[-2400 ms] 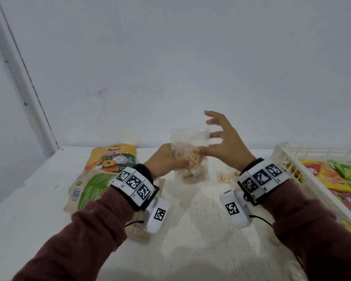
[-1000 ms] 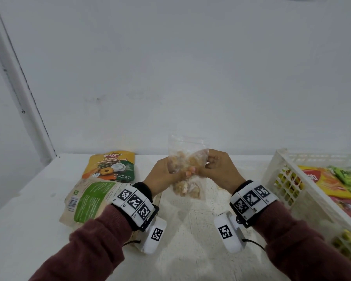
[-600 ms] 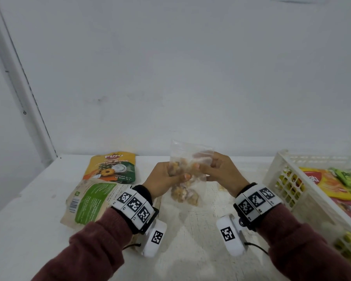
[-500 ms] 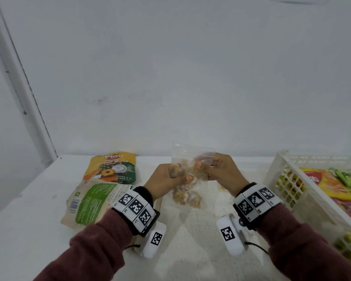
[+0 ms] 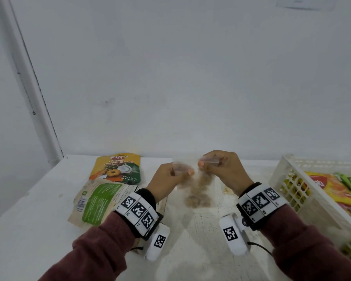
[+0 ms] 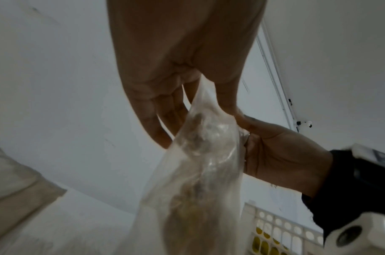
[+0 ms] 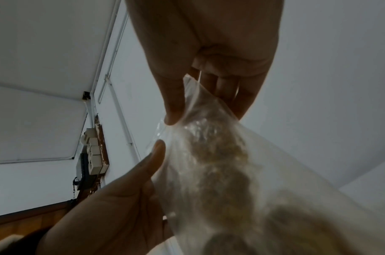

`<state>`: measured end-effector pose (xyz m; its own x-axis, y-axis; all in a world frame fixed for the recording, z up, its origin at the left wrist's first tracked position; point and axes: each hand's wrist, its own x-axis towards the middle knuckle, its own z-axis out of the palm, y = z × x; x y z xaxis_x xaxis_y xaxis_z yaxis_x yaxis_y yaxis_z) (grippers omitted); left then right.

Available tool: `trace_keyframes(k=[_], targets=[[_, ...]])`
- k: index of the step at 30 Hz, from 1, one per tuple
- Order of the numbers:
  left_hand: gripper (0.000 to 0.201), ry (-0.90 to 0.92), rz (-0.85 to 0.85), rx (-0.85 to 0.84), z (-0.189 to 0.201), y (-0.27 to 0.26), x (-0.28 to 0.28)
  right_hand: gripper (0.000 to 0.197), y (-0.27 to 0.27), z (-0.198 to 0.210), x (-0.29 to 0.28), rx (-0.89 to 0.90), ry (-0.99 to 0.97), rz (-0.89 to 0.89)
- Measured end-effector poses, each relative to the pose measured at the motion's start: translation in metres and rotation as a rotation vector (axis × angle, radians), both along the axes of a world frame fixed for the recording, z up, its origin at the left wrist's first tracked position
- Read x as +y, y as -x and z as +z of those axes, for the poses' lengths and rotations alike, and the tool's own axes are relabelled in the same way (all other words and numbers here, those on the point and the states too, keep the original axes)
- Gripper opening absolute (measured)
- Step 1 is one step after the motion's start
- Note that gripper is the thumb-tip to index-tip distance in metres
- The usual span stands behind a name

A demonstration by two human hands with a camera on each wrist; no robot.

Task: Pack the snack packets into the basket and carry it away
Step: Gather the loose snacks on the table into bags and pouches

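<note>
Head view shows your left hand (image 5: pixel 169 178) and right hand (image 5: pixel 221 169) now drawn apart, each pinching one top corner of the clear plastic bag of brownish snack pieces (image 5: pixel 197 191); half a second ago both hands sat close together at the bag's mouth, so the top edge has just been stretched wide between them. The bag hangs blurred above the white table (image 5: pixel 190 240), roughly at its centre. In the left wrist view your left fingers (image 6: pixel 165 113) and thumb are clamped on the film, and in the right wrist view your right fingers (image 7: pixel 228 89) and thumb squeeze the opposite corner. You look to be sealing or straightening the opening, which I judge must finish before this bag goes in. The white perforated plastic basket (image 5: pixel 288 179) waits at 3 o'clock, already holding several packets. At 10 o'clock the yellow pineapple biscuit pouch (image 5: pixel 118 167) and the beige-and-green paper packet (image 5: pixel 97 201) lie unpacked.
</note>
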<state>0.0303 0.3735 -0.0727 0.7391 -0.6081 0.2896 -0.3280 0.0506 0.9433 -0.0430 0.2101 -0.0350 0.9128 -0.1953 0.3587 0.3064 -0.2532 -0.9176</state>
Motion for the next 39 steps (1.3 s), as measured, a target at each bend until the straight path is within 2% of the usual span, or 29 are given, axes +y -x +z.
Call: trace_keyframes(k=[3, 5, 10, 12, 14, 17, 19, 26, 30, 35, 39], targets=[[0.022, 0.035, 0.066, -0.043, 0.006, -0.001, 0.005, 0.005, 0.001, 0.003, 0.004, 0.017, 0.024, 0.003], [0.016, 0.007, 0.097, -0.052, 0.009, -0.001, 0.008, 0.011, 0.001, 0.006, 0.004, 0.026, 0.083, -0.044], [0.016, -0.056, 0.100, -0.104, 0.013, 0.001, 0.015, 0.016, 0.003, 0.017, 0.016, 0.045, 0.490, -0.079], [0.021, -0.076, 0.079, -0.109, 0.014, 0.003, 0.017, 0.010, 0.000, 0.019, 0.022, 0.059, 0.637, -0.059], [0.019, -0.048, 0.074, -0.085, 0.016, 0.004, 0.020, 0.005, -0.002, 0.020, 0.026, 0.053, 0.702, -0.055], [0.008, 0.074, 0.102, 0.010, 0.021, 0.004, 0.028, 0.013, -0.002, 0.021, 0.028, 0.051, 0.680, -0.057], [0.006, 0.106, 0.123, 0.009, 0.024, 0.004, 0.034, 0.020, 0.000, 0.023, 0.029, 0.058, 0.663, -0.047], [0.016, 0.064, 0.160, -0.073, 0.026, 0.005, 0.041, 0.014, -0.001, 0.019, 0.047, 0.043, 0.589, -0.027], [0.014, 0.030, 0.190, -0.066, 0.028, 0.005, 0.050, 0.008, -0.003, 0.018, 0.058, 0.060, 0.595, -0.034], [0.015, -0.002, 0.184, -0.096, 0.026, 0.002, 0.061, 0.016, -0.003, 0.014, 0.071, 0.061, 0.604, -0.070], [0.018, 0.018, 0.158, -0.172, 0.028, 0.002, 0.067, 0.005, -0.002, 0.012, 0.082, 0.012, 0.642, -0.124]])
